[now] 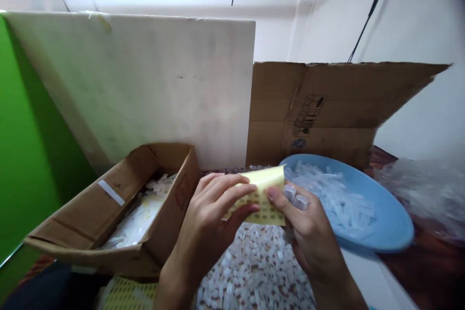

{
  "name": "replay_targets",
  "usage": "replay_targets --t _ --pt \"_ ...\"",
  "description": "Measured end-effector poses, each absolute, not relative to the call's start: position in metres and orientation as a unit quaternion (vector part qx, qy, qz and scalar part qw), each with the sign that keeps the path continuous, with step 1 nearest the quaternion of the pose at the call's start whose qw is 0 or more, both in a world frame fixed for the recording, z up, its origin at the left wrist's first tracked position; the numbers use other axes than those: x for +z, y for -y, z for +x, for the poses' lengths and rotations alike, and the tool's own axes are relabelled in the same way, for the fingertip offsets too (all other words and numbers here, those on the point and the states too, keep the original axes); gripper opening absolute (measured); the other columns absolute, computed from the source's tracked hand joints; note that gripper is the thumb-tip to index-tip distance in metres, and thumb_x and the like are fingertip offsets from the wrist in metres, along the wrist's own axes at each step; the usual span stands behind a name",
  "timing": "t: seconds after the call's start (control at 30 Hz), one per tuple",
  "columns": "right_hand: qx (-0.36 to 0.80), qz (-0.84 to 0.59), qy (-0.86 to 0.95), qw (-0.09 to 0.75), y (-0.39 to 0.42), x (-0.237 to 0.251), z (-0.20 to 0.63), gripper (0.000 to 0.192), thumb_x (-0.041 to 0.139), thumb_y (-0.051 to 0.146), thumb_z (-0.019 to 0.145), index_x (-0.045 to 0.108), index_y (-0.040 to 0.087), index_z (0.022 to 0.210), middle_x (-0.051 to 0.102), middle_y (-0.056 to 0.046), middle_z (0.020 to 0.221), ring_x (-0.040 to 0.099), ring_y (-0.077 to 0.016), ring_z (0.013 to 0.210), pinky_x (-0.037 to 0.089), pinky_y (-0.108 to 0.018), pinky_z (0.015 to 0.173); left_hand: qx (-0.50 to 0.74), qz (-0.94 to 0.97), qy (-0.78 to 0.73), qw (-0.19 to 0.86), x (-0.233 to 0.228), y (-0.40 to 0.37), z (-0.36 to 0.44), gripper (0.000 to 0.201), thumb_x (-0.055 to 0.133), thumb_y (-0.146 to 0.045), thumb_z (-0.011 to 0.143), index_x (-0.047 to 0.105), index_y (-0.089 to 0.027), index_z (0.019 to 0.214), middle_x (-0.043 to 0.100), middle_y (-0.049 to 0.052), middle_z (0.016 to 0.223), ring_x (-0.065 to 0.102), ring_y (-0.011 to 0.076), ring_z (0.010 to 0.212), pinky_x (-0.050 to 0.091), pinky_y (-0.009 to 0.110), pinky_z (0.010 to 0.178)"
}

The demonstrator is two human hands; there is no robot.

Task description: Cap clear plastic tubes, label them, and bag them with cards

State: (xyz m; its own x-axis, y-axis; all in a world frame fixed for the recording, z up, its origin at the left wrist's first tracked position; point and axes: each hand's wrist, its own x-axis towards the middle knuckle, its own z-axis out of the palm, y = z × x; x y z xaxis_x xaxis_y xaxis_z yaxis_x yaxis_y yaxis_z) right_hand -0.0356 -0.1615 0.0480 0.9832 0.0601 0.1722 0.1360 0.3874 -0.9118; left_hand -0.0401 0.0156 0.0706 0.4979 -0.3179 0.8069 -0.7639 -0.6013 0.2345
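A curved yellow sheet of small round stickers (267, 210) is held up between my two hands. My left hand (214, 208) is at the sheet's left side, fingers bent over its face and thumb below them. Whether a loose sticker is between the fingertips is too small to tell. My right hand (312, 225) pinches the sheet's right edge under the thumb. The same hand also grips a few clear plastic tubes (295, 197), their round ends showing beside the thumb. Below both hands lies a layer of many small whitish translucent plastic pieces (254, 261).
On the left stands an open cardboard box (174, 218) with white and yellowish scraps inside. To the right, a blue basin (394, 223) holds many clear tubes. Another yellow sticker sheet (127, 295) lies at the bottom. Clear plastic bags (428, 193) lie far right. A white board and cardboard stand behind.
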Motion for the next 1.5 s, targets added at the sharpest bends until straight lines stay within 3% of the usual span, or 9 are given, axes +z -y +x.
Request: replay_targets --t 0.17,0.43,0.9,1.13,1.5 --pt "-0.010 -0.578 0.114 0.808 0.161 0.045 -0.034 0.026 0.082 0.033 0.081 0.074 0.020 0.101 0.073 -0.005 0.090 0.067 -0.0192 0.078 0.055 -0.031 0.076 0.379 0.808 0.310 0.327 0.060 -0.011 -0.033 0.018 0.071 -0.017 0.091 0.070 -0.023 0.107 0.074 0.004 0.107 0.068 0.0187 0.101 0.053 0.034 0.090" --pt "-0.053 -0.607 0.106 0.786 0.161 0.044 -0.031 0.023 0.078 0.034 0.084 0.073 0.022 0.104 0.075 -0.008 0.108 0.071 -0.0236 0.092 0.056 -0.035 0.083 0.419 0.795 0.260 0.354 0.048 0.002 -0.026 0.009 0.072 -0.016 0.089 0.073 -0.025 0.091 0.078 -0.001 0.097 0.073 0.0178 0.096 0.047 0.045 0.108" --pt "-0.115 -0.631 0.109 0.760 0.162 0.037 -0.025 0.024 0.080 0.033 0.082 0.072 0.021 0.102 0.076 -0.006 0.100 0.070 -0.0218 0.086 0.055 -0.034 0.079 0.374 0.777 0.213 0.460 0.050 0.015 -0.029 0.004 0.074 -0.018 0.088 0.074 -0.020 0.084 0.075 0.004 0.095 0.071 0.0171 0.088 0.059 0.030 0.081" --pt "-0.115 -0.626 0.124 0.762 0.164 0.039 -0.024 0.015 0.075 0.029 0.086 0.072 0.021 0.098 0.075 -0.004 0.095 0.069 -0.0200 0.086 0.054 -0.032 0.079 0.383 0.778 0.212 0.451 0.050 0.018 -0.030 0.005 0.074 -0.016 0.087 0.075 -0.021 0.090 0.074 0.003 0.094 0.070 0.0162 0.087 0.059 0.028 0.080" --pt "-0.104 -0.624 0.122 0.765 0.167 0.039 -0.023 0.020 0.076 0.031 0.085 0.072 0.020 0.101 0.075 -0.006 0.097 0.069 -0.0213 0.086 0.055 -0.034 0.081 0.394 0.778 0.210 0.442 0.048 0.022 -0.031 0.005 0.072 -0.016 0.089 0.074 -0.020 0.091 0.075 0.004 0.093 0.071 0.0169 0.087 0.059 0.028 0.080"
